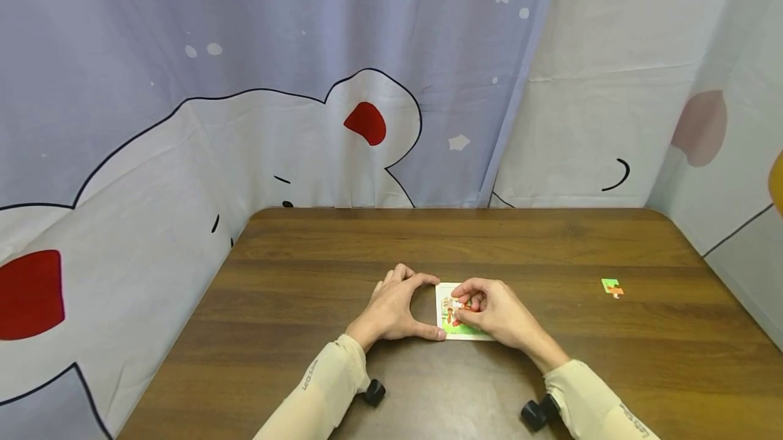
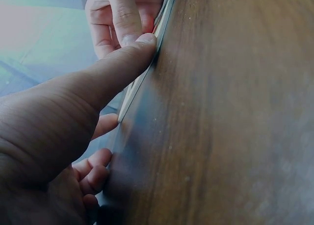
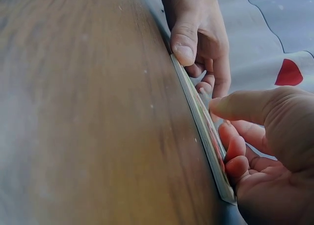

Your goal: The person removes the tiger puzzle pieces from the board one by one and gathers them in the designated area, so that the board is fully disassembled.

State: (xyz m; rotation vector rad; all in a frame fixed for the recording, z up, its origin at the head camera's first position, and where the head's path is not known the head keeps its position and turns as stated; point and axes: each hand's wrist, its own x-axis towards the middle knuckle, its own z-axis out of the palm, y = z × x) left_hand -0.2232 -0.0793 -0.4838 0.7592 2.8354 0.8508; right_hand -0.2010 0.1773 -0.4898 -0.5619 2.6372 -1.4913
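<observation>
A small puzzle board (image 1: 467, 332) with a white border and a green and red picture lies flat on the table. My left hand (image 1: 391, 307) spans its left side, thumb at the near corner and index fingertip at the far corner. My right hand (image 1: 498, 311) is over the board's right part, its fingers curled. Between its thumb and index fingertip shows a small, partly hidden puzzle piece (image 1: 457, 304). In the right wrist view the board's edge (image 3: 200, 124) runs beneath both hands. The left thumb (image 2: 137, 48) overlaps that edge in the left wrist view.
Loose puzzle pieces (image 1: 612, 287), green and orange, lie on the brown wooden table (image 1: 538, 239) to the right of the hands. A printed curtain (image 1: 275, 134) hangs behind the table's far edge and along its sides.
</observation>
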